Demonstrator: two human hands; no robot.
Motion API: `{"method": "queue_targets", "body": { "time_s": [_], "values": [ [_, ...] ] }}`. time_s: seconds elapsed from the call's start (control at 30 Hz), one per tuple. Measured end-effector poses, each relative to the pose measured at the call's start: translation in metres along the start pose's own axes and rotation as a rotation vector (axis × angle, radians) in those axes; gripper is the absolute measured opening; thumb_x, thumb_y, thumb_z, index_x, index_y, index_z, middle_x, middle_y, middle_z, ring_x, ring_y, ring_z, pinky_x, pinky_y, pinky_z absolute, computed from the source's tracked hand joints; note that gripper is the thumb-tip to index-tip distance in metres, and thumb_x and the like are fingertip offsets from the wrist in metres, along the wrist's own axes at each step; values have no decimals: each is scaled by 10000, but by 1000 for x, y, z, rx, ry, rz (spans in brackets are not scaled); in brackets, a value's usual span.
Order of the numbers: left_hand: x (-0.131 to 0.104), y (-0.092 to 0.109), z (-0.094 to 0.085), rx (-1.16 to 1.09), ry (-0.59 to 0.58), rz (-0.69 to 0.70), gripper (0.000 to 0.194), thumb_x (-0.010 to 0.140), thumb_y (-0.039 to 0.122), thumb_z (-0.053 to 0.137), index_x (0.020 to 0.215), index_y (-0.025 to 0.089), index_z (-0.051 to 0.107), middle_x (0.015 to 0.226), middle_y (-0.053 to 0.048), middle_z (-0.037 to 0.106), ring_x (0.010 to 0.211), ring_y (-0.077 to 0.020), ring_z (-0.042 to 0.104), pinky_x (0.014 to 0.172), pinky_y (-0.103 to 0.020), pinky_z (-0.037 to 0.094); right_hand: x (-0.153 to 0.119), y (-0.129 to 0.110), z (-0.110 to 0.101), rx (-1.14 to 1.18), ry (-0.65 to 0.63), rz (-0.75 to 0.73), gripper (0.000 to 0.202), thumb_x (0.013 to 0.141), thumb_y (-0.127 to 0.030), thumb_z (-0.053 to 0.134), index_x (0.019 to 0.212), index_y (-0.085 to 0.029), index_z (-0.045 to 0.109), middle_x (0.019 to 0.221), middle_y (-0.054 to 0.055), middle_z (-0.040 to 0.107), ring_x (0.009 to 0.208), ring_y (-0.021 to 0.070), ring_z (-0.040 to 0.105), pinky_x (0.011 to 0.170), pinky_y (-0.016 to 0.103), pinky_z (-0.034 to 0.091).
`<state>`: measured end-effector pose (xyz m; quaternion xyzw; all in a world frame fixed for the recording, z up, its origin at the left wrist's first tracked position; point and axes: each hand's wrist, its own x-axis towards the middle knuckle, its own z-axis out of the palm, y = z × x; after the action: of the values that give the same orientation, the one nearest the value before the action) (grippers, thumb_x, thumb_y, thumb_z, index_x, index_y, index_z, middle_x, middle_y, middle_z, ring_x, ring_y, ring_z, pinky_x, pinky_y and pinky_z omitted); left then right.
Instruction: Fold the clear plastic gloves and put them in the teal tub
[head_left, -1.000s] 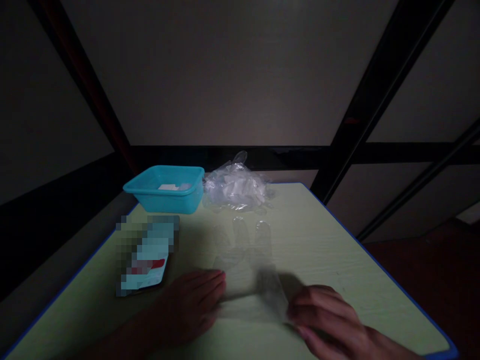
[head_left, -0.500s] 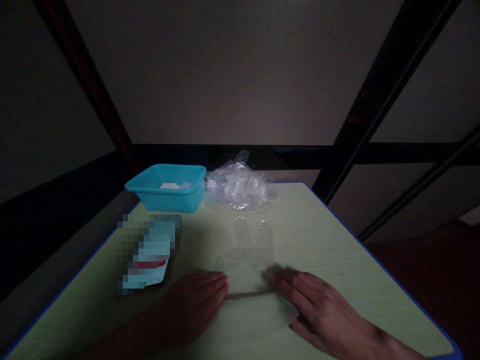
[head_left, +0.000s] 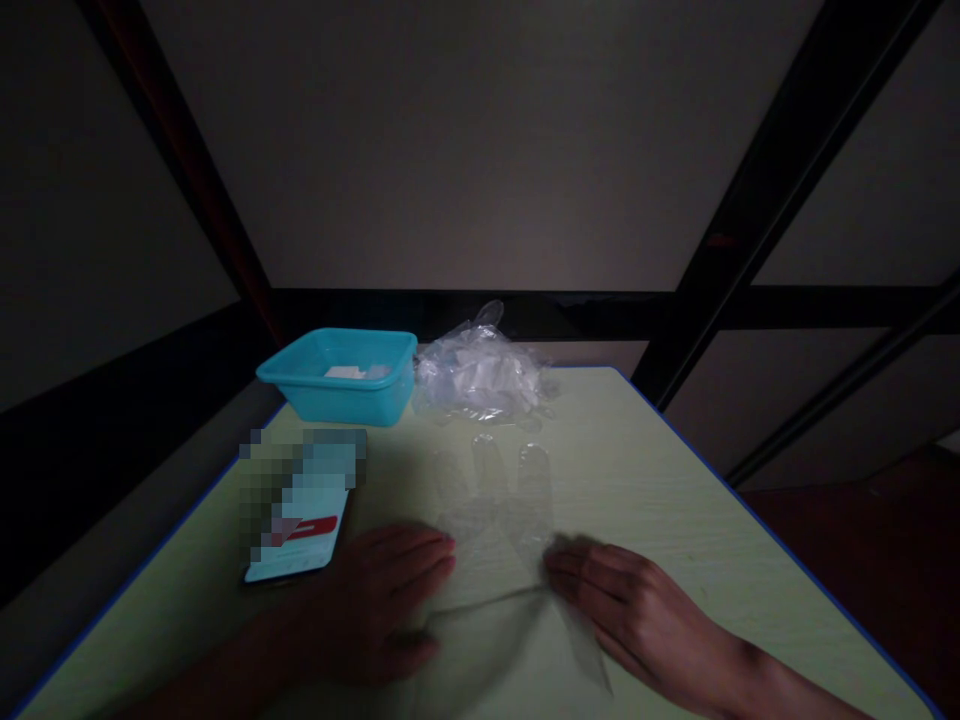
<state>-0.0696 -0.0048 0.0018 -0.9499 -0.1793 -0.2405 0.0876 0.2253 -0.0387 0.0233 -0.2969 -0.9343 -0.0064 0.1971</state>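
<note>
A clear plastic glove [head_left: 491,515] lies on the table with its finger ends pointing away from me. My left hand [head_left: 390,590] rests at the glove's left side, fingers stretched out and thumb apart. At the right side, my right hand [head_left: 630,600] has its fingers together and bent on the glove's edge, and the thumb is tucked out of sight. Between the hands the cuff part of the film looks creased and partly raised, with a dark line and shadow under it.
A pile of crumpled clear plastic gloves [head_left: 484,380] sits at the back. Left of it stands a turquoise basket [head_left: 352,400] with white items inside. A phone [head_left: 300,555] with a lit, partly blurred screen lies by my left hand. The pale green table [head_left: 660,500] has blue edges.
The right thumb has come in under the fingers, and the glove's cuff shows more lift and shadow. My left thumb now stands apart from its fingers. The view has shifted slightly.
</note>
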Motion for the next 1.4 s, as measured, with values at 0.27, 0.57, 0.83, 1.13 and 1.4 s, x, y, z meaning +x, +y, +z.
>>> {"method": "queue_targets", "body": {
  "time_s": [0.27,0.57,0.83,1.13,1.4],
  "values": [
    [10,1,-7,109,94,-33,238,885,275,429,944,119,600,864,-93,704,790,-202,660,701,-319,558,-2,3,4,-11,9,3,304,912,-148,348,981,-123,643,995,96,689,887,198,646,790,340,546],
    [19,4,-7,-3,94,-41,296,934,131,340,842,126,621,767,-62,686,689,-146,633,655,-253,548,1,4,3,-13,-5,-15,357,934,-156,289,965,-116,643,982,92,690,861,189,641,774,310,540],
    [11,-1,4,-321,106,-251,207,879,140,436,852,147,642,780,-55,683,691,-139,636,630,-233,527,10,9,-8,91,-170,48,358,941,-187,268,910,-131,620,831,89,671,737,190,613,675,331,507],
    [17,-8,1,-568,8,-516,202,786,107,469,782,159,664,795,-50,704,728,-140,661,652,-227,515,29,32,-24,371,-349,174,297,939,-201,350,749,-152,573,679,25,587,614,130,541,565,262,385],
    [13,-9,-7,-304,-95,-185,227,865,112,433,908,169,648,910,-42,718,789,-159,665,739,-279,511,28,27,-25,215,-377,56,267,928,-173,350,824,-147,595,737,58,613,680,170,567,609,305,419]
  ]
}}
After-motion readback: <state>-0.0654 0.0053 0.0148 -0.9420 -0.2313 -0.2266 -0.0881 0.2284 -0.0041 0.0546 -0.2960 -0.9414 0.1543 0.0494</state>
